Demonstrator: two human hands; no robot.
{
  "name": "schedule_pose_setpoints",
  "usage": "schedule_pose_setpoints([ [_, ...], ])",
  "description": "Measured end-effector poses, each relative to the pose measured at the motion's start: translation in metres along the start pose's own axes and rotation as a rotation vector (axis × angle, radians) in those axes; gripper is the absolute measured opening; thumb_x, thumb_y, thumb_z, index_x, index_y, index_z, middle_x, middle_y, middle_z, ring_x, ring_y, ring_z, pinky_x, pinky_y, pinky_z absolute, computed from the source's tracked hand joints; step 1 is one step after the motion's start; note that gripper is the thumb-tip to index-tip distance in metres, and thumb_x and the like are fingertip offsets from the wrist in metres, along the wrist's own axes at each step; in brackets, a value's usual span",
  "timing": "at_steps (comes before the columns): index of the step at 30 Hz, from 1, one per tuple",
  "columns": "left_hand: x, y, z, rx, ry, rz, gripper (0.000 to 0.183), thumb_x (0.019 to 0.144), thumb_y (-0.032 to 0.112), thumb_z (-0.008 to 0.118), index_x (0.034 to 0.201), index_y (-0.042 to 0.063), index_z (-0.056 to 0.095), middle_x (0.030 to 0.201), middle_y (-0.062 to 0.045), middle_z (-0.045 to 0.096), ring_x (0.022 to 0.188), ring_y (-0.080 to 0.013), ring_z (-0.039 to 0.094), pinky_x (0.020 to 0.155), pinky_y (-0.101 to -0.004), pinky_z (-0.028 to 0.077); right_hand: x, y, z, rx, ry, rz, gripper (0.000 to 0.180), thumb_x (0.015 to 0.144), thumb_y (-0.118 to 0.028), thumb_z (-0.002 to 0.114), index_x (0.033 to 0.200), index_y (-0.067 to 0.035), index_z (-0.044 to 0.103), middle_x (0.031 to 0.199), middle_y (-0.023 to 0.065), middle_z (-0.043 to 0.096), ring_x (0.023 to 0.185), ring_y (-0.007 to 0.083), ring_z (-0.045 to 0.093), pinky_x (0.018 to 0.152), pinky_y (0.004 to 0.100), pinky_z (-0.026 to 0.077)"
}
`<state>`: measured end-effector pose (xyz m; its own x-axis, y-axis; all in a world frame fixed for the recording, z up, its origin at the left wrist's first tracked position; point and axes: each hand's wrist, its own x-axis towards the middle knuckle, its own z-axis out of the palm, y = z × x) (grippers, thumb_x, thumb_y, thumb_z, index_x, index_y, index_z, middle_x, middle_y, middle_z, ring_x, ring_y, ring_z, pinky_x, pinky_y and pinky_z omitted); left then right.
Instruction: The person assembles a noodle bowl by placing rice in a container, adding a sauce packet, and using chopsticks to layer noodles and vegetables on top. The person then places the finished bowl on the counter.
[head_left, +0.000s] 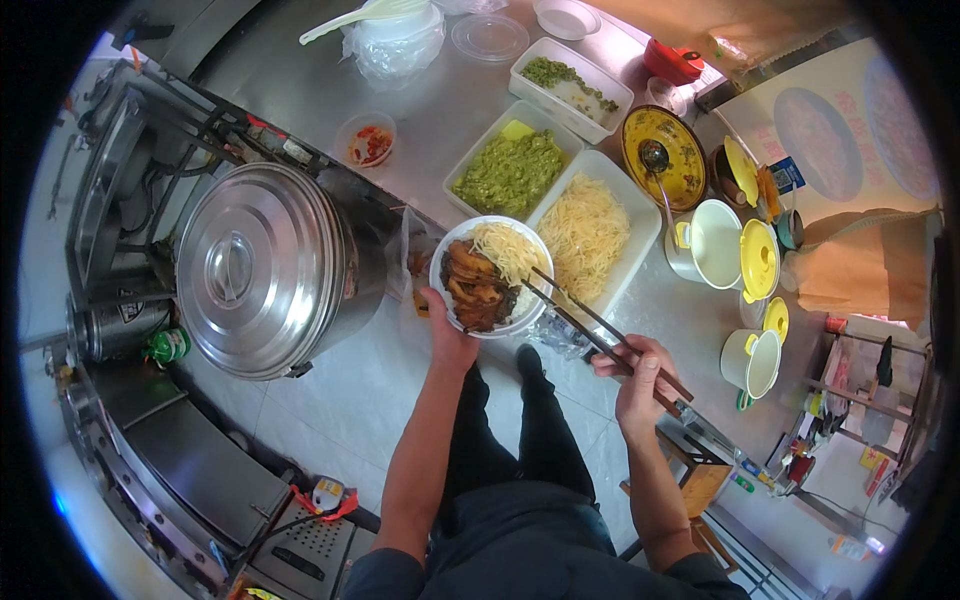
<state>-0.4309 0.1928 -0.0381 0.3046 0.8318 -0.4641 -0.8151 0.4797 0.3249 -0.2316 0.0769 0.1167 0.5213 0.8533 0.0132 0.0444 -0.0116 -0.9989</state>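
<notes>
In my left hand I hold a white bowl tilted towards me. Sliced browned meat fills its left side, pale shreds lie at the top, and a little white rice shows at the lower right. My right hand grips a pair of dark chopsticks, whose tips reach over the bowl's right side by the shreds. Just beyond the bowl stands a white tub of similar pale shreds. Next to it is a tub of chopped green food.
A large lidded steel pot stands at left. Along the steel counter are a cup of red chillies, another green-food tub, a yellow basin with a ladle, white pots and yellow lids. A wooden stool is at right.
</notes>
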Motion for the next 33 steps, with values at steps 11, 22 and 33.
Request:
schedule_pose_setpoints([
  [11,0.002,0.019,0.000,0.019,0.011,0.058,0.079,0.098,0.068,0.040,0.156,0.016,0.030,0.158,-0.006,0.037,0.143,-0.0299,0.039,0.118,-0.0488,0.034,0.071,0.003,0.016,0.294,0.144,0.049,0.042,0.107,-0.037,0.048,0.112,0.003,0.059,0.090,0.0117,0.063,0.068,0.0217,0.066,0.059,0.0331,0.055],
  [22,-0.019,0.042,-0.014,0.033,0.071,0.065,0.080,0.097,0.070,0.039,0.156,0.016,0.030,0.158,-0.007,0.037,0.143,-0.0308,0.038,0.118,-0.0499,0.033,0.174,0.062,0.084,-0.046,0.021,0.261,0.042,0.104,-0.032,0.052,0.111,0.008,0.062,0.097,0.0170,0.068,0.066,0.0200,0.069,0.056,0.0299,0.056],
  [33,-0.009,0.055,-0.023,0.058,0.055,0.093,0.082,0.096,0.072,0.038,0.156,0.017,0.030,0.158,-0.005,0.037,0.143,-0.0299,0.038,0.118,-0.0492,0.033,0.152,0.123,0.093,0.311,0.313,0.220,0.035,0.107,-0.030,0.048,0.101,0.003,0.059,0.084,0.0167,0.069,0.069,0.0234,0.070,0.063,0.0323,0.058],
])
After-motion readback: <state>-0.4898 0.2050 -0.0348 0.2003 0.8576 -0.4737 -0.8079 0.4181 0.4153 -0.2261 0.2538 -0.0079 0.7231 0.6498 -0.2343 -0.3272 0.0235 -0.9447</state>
